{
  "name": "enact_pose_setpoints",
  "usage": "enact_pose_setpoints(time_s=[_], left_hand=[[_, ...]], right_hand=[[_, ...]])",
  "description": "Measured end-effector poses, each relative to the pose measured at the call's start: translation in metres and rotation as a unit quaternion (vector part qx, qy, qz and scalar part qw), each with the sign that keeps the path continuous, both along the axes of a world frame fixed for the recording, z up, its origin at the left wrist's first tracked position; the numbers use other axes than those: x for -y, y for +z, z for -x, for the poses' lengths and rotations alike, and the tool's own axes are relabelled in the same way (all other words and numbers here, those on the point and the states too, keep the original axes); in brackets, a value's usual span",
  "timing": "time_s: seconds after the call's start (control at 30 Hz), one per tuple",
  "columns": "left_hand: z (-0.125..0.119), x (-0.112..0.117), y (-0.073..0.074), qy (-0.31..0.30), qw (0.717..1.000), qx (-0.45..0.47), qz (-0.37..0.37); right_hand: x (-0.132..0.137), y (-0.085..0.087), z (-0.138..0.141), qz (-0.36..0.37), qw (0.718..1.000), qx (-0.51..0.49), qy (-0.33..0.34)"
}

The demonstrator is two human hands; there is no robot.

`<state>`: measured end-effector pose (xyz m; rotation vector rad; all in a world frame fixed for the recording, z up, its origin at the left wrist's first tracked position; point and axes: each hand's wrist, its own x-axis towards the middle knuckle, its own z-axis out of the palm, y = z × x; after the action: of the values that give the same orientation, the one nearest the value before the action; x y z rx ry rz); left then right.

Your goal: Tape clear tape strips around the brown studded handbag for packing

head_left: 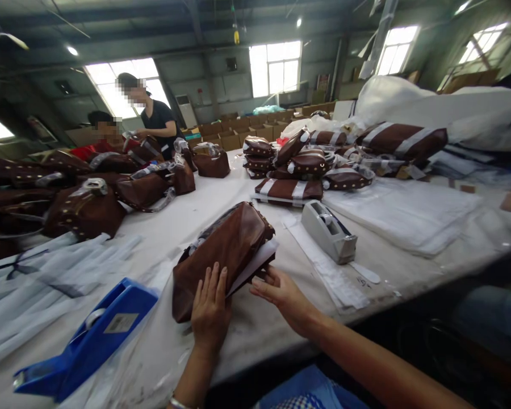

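Observation:
A brown leather handbag point(225, 250) lies tilted on its side on the white-covered table, right in front of me. A white sheet point(255, 262) shows along its near right side, beside a dark edge. My left hand point(212, 307) rests on the bag's near face, fingers stretched out flat against the leather. At the lower right corner my right hand point(283, 292) has its thumb and fingers about the bag's edge; some fingertips are hidden. To the right stands a grey tape dispenser point(330, 233), and at the lower left a blue tape dispenser point(89, 335).
Brown handbags point(85, 207) crowd the table's left side. More wrapped bags point(289, 190) are stacked at the back right, near flat white sheets point(409, 210). White wrapping strips point(46, 289) lie at left. Two people point(157, 122) stand across the table. Cardboard boxes point(238, 136) line the background.

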<state>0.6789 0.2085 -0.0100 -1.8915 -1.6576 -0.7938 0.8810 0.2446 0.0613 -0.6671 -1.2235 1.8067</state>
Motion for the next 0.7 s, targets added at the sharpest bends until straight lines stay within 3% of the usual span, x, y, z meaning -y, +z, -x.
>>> enact_pose_setpoints(time_s=[0.07,0.1,0.17,0.2,0.3,0.37,0.47,0.57,0.7], left_hand=[[0.006,0.002,0.007,-0.003,1.0,0.013,-0.002],[0.01,0.004,0.011,-0.006,1.0,0.018,-0.003],[0.016,0.006,0.019,-0.006,0.999,0.03,-0.009],[0.019,0.006,0.023,-0.002,0.999,0.037,-0.015],[0.025,0.006,0.03,0.021,0.998,0.057,-0.03],[0.026,0.005,0.031,0.039,0.996,0.069,-0.035],[0.026,0.004,0.031,0.053,0.994,0.086,-0.037],[0.026,0.004,0.031,0.055,0.993,0.095,-0.04],[0.027,0.003,0.032,0.057,0.992,0.106,-0.046]], right_hand=[[-0.014,-0.004,-0.025,-0.152,0.979,0.133,0.023],[-0.024,-0.009,-0.042,-0.244,0.946,0.215,0.011],[-0.049,-0.025,-0.08,-0.418,0.826,0.37,-0.073],[-0.061,-0.035,-0.098,-0.466,0.763,0.433,-0.11],[-0.092,-0.063,-0.141,-0.527,0.605,0.575,-0.161],[-0.102,-0.076,-0.155,-0.541,0.539,0.626,-0.16],[-0.106,-0.083,-0.161,-0.556,0.503,0.646,-0.144],[-0.11,-0.078,-0.16,-0.565,0.504,0.641,-0.128],[-0.113,-0.056,-0.151,-0.568,0.516,0.628,-0.133]])
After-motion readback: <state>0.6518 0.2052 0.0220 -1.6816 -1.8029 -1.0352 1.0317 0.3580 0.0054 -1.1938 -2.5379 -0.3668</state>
